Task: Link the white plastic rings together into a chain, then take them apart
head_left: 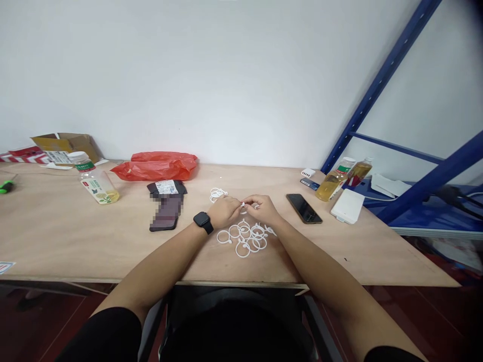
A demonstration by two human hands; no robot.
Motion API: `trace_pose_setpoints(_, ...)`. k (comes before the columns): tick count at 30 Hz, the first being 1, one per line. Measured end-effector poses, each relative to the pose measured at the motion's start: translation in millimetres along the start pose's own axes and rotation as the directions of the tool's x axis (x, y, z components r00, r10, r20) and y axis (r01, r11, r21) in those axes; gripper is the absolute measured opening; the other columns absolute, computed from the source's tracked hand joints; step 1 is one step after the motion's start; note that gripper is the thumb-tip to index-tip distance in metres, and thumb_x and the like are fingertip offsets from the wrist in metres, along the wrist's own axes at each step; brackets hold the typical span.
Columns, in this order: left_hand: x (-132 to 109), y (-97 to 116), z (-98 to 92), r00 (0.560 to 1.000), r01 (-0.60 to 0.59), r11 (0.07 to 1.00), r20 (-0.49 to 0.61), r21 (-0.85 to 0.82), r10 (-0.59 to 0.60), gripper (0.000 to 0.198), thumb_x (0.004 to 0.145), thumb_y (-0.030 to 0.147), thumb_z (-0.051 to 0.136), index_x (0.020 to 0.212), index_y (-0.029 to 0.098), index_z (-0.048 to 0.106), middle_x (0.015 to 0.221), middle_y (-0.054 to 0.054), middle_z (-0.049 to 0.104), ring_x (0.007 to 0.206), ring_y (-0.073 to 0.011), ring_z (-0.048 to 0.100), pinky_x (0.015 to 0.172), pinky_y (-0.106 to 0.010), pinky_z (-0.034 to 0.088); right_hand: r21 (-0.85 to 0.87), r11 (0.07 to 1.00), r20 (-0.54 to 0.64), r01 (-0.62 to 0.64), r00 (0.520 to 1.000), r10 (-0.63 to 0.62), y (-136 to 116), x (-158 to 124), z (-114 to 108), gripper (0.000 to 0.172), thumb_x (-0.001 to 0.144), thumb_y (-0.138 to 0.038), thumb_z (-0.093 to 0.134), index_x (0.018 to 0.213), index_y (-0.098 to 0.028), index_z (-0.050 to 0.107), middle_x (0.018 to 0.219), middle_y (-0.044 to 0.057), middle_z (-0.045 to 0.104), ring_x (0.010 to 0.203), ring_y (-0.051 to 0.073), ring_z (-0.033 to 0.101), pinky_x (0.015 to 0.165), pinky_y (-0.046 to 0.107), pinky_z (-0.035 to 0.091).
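My left hand (225, 210), with a black watch on its wrist, meets my right hand (261, 207) above the middle of the table. Between the pinched fingertips of both hands is a small white plastic ring (243, 210), partly hidden by the fingers. Just below the hands lies a loose heap of several white rings (242, 248) with small clips or eyelets on them. Behind my left hand sits a smaller bunch of white rings (217, 193).
On the left are a drink bottle (98, 186), a red plastic bag (158, 167), a dark package (166, 206) and a cardboard box (71, 146). To the right lie a phone (304, 208), a white case (347, 206) and another bottle (334, 182), near a blue metal frame (377, 80).
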State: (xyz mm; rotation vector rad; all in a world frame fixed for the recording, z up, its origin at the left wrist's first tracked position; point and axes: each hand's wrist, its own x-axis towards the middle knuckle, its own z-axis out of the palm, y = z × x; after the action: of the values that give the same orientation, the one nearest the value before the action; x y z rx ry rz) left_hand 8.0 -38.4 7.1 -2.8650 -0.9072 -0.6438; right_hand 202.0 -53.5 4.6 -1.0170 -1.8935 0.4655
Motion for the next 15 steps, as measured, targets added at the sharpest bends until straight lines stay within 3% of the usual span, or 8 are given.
trace_pose_setpoints(7,1.0,-1.0,0.7,1.0,0.008,1.0,-0.025,-0.005,-0.008,0.027,0.099,0.027,0.039,0.097,0.016,0.064,0.09,-0.007,0.069,0.086,-0.0208,0.062,0.08,-0.035,0.04,-0.069,0.997,-0.043,-0.022,0.999,0.019,-4.0,1.4,3.6,0.018,0.069,-0.015,0.055,0.075,-0.017,0.071,0.071,0.001,0.069,0.067,0.014,0.062,0.061,0.023,0.045)
trace_pose_setpoints(15,4.6,1.6,5.7,0.995,-0.024,1.0,-0.098,-0.002,0.024,0.03,0.099,0.028,0.039,0.089,0.017,0.065,0.084,-0.007,0.068,0.082,-0.0197,0.061,0.08,-0.035,0.04,-0.111,0.994,-0.042,0.018,0.999,-0.023,-3.0,3.2,3.8,0.017,0.068,-0.011,0.049,0.064,-0.019,0.064,0.063,-0.001,0.063,0.061,0.013,0.057,0.062,0.024,0.044)
